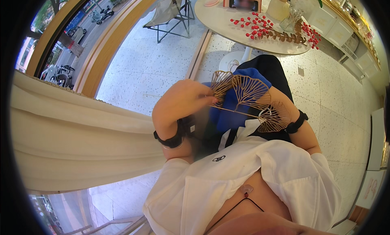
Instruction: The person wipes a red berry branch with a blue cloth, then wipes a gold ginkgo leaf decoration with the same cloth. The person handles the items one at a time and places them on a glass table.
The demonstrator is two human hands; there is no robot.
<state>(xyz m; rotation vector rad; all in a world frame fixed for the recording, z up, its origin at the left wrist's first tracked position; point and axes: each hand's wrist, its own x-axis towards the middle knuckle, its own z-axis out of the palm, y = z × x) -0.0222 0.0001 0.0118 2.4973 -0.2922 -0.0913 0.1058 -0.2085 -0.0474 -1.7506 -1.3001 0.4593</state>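
Note:
My left hand (195, 93) pinches the thin stem of a gold openwork ginkgo-leaf spray (248, 91) between thumb and fingers. The spray has several fan-shaped leaves and spans the space before my lap. Beyond it, a blue cloth (251, 75) bunches around my right hand (276, 94). Most of that hand is hidden by the cloth and the leaves, and its fingers do not show. More of the cloth hangs down between my arms, in front of my black trousers (271, 64). Both wrists wear black bands.
A round white table (219, 20) stands ahead, bearing a phone (233, 3) in an orange-red stand, a pink hairbrush (211, 2), a cream vase (278, 10) and a red-berry branch (259, 27). A beige curtain (79, 137) hangs left. A folding chair (166, 11) stands beyond the glass.

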